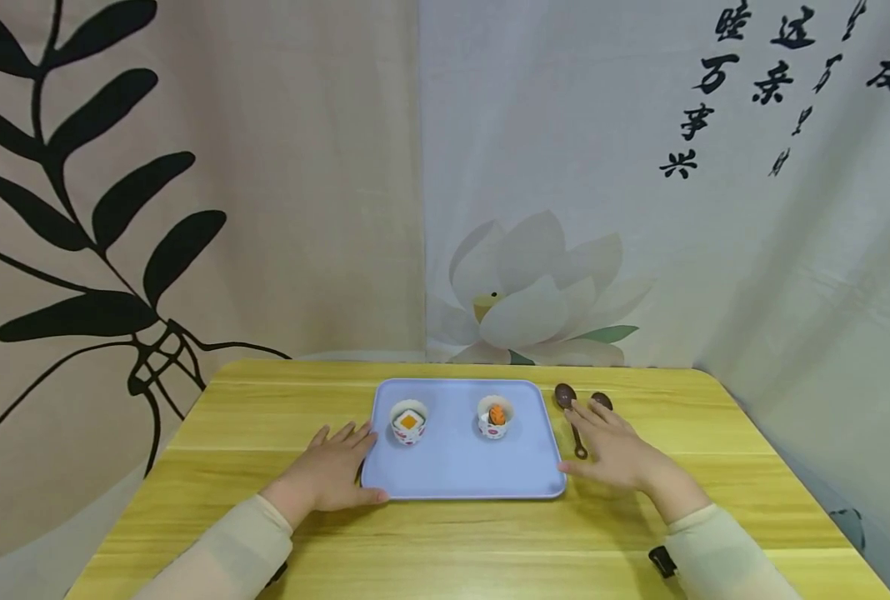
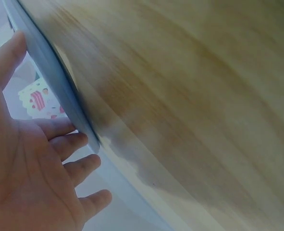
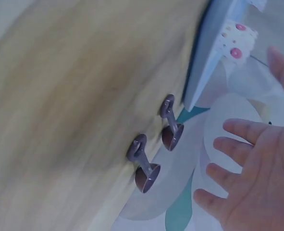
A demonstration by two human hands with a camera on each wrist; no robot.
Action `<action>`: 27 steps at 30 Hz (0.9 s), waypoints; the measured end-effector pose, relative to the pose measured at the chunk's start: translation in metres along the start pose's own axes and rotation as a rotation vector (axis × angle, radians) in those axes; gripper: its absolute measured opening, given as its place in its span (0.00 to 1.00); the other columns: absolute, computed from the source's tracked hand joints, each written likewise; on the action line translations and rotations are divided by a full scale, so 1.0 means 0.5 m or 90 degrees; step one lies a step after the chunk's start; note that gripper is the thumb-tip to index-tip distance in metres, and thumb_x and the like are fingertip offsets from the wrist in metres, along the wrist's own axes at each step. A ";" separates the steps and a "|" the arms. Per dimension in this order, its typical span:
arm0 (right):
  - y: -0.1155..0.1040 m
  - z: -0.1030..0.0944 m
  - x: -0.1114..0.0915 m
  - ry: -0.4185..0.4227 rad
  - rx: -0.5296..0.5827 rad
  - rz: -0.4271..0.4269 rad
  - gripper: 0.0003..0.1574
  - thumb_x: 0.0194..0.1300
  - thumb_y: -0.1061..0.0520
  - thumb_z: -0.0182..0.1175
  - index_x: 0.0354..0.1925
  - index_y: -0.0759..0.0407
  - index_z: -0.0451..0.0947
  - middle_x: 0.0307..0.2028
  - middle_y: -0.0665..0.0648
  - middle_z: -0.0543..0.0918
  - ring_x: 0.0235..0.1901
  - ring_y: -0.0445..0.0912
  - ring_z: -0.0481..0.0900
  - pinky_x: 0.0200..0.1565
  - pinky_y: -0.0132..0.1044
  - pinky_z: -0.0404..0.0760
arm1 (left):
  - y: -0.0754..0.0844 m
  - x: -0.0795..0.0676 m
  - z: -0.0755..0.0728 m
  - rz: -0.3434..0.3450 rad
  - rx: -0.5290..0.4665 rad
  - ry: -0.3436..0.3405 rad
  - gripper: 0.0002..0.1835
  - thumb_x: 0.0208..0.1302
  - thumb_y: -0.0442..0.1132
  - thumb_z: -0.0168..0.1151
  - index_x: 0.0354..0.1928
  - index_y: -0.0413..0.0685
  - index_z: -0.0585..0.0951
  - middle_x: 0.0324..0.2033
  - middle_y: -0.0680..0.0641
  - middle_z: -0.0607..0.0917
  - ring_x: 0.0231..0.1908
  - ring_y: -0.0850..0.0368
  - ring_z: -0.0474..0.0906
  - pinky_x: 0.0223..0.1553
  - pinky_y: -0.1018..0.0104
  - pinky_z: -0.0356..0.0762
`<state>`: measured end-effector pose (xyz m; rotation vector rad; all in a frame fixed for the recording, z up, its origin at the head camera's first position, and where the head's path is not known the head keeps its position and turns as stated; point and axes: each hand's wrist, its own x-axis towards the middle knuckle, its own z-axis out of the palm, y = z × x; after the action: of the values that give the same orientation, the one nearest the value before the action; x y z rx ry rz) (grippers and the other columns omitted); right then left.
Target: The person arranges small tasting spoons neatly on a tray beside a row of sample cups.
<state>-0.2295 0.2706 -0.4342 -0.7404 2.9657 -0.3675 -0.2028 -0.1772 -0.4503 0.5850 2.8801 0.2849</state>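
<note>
A pale blue rectangular tray lies on the wooden table. On it stand two small patterned paper cups: the left cup has a white and orange square piece in it, the right cup an orange piece. My left hand is spread at the tray's left side, fingertips and thumb right at the rim. At the right side my right hand hovers with straight fingers, its thumb by the tray's edge. Beneath its fingers lie two dark brown spoons, the nearer spoon and a second spoon, partly hidden by that hand.
The yellow wood-grain table extends to both sides and in front of the tray. Behind its far edge hangs a curtain printed with dark leaves, a lotus and writing.
</note>
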 end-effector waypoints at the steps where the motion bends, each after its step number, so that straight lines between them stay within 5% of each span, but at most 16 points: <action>1: 0.003 -0.002 0.001 0.000 0.003 0.002 0.55 0.66 0.33 0.61 0.74 0.67 0.59 0.75 0.69 0.57 0.73 0.72 0.47 0.68 0.71 0.49 | 0.000 0.000 0.000 0.000 -0.001 0.000 0.56 0.56 0.73 0.62 0.74 0.38 0.64 0.75 0.39 0.61 0.74 0.35 0.53 0.71 0.32 0.45; 20: 0.040 -0.015 0.011 0.011 0.131 0.069 0.48 0.70 0.47 0.63 0.71 0.78 0.58 0.69 0.78 0.62 0.69 0.73 0.58 0.66 0.67 0.60 | -0.008 -0.001 0.007 0.001 0.011 -0.006 0.56 0.56 0.74 0.61 0.74 0.38 0.64 0.75 0.40 0.61 0.74 0.35 0.52 0.71 0.33 0.44; 27: 0.060 -0.013 0.011 0.006 0.159 0.137 0.47 0.72 0.45 0.60 0.71 0.77 0.57 0.65 0.79 0.67 0.65 0.73 0.65 0.62 0.67 0.66 | -0.009 0.003 0.010 0.001 0.019 0.002 0.57 0.56 0.75 0.59 0.75 0.39 0.63 0.75 0.41 0.60 0.74 0.36 0.52 0.71 0.33 0.44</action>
<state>-0.2487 0.2950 -0.4350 -0.3899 2.8916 -0.7082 -0.2045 -0.1801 -0.4562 0.5922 2.8919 0.2433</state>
